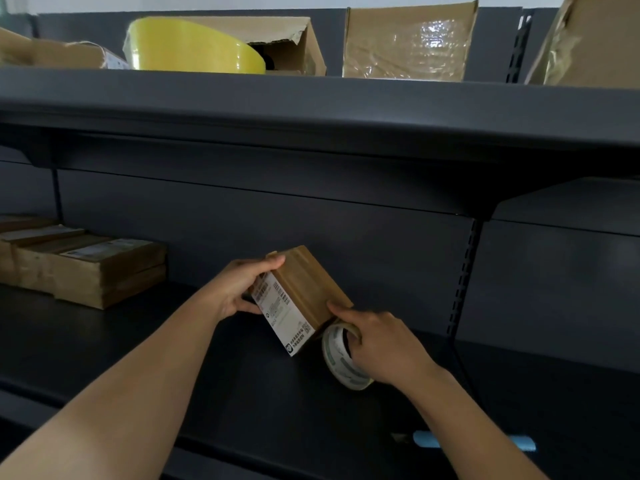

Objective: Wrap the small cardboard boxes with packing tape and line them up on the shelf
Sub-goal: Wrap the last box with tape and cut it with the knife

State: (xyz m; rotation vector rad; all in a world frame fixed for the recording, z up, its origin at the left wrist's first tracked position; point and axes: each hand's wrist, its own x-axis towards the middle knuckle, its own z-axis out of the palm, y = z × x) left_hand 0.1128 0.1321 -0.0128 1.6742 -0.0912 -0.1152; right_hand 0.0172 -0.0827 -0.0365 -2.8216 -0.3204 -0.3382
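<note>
Both curl fingers: left hand (239,289) round box (304,289), right hand (381,344) round tape (337,358).

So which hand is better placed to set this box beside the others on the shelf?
Probably the left hand: it grips the box, and the lined-up boxes sit further left. The right hand holds the tape roll.

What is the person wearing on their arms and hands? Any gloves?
No gloves. The left hand and right hand are bare, and no ring shows on either grip, the fingers and thumb. No watch or bracelet shows. Both forearms are bare too; no sleeve comes into view.
</note>
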